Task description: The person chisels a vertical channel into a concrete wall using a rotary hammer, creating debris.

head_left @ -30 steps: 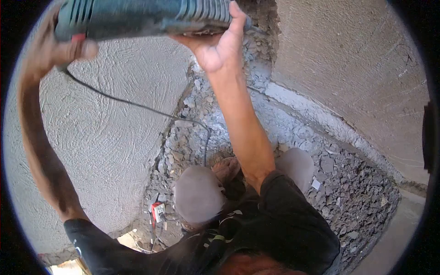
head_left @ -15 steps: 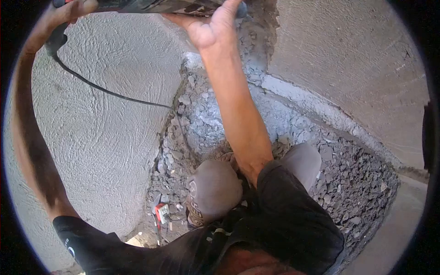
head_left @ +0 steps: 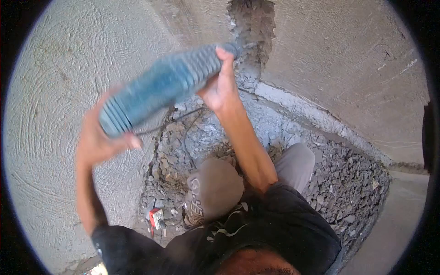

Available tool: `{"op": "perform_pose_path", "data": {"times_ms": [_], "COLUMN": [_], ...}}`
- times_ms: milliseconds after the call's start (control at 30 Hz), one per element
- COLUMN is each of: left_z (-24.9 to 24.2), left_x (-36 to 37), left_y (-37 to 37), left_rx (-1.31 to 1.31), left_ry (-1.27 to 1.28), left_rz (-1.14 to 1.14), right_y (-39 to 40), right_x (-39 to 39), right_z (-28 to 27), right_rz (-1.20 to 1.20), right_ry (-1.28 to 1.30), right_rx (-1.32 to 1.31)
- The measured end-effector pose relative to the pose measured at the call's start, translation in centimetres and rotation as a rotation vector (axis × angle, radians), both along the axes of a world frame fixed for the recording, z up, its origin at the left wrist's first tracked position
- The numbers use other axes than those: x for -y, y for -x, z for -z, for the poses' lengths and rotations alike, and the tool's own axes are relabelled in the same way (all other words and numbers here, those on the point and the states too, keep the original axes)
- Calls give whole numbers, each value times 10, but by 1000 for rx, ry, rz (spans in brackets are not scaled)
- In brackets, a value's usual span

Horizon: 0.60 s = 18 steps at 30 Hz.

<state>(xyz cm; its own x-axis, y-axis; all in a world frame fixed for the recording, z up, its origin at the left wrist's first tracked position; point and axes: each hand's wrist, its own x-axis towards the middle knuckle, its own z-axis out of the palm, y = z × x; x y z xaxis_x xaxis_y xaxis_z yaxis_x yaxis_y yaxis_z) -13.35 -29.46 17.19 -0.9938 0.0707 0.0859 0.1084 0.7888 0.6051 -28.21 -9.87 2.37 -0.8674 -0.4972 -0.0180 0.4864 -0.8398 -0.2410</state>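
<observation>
A blue-green corded demolition hammer lies slantwise across the upper middle of the view, blurred by motion. Around its ribbed rear end, at the lower left, is my left hand, with the thumb showing beneath. My right hand grips the ribbed front part from below, thumb up along the near side. The nose of the tool is beside a rough chiselled channel in the wall; I cannot make out a bit. A dark cord runs behind the tool down to the rubble.
Broken rubble covers the ground around my knees. Plastered walls rise on the left and right, with a pale ledge along the right wall's foot. A red-and-white object lies left of my knee.
The demolition hammer has come down from the top edge into fuller view, turned so its rear end is lower. My left hand has moved right and down with it.
</observation>
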Motion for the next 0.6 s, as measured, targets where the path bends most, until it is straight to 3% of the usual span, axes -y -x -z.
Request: {"op": "perform_pose_path", "data": {"times_ms": [100,167,333,600], "left_z": [84,135,165,213], "left_x": [-28,-46,-83,-95], "left_y": [-61,-87,-103,-121], "left_rx": [117,49,45,41], "left_ry": [-367,-478,-597,-551], "left_rz": [-230,-247,-281,-326], "right_y": [-21,-35,-44,-38], "right_x": [-22,-38,-61,-66], "right_z": [26,48,58,69], "right_rz": [-78,-133,-171,-210], "right_ry": [-192,-303,-592,-719], "right_rx": [102,169,233,164]}}
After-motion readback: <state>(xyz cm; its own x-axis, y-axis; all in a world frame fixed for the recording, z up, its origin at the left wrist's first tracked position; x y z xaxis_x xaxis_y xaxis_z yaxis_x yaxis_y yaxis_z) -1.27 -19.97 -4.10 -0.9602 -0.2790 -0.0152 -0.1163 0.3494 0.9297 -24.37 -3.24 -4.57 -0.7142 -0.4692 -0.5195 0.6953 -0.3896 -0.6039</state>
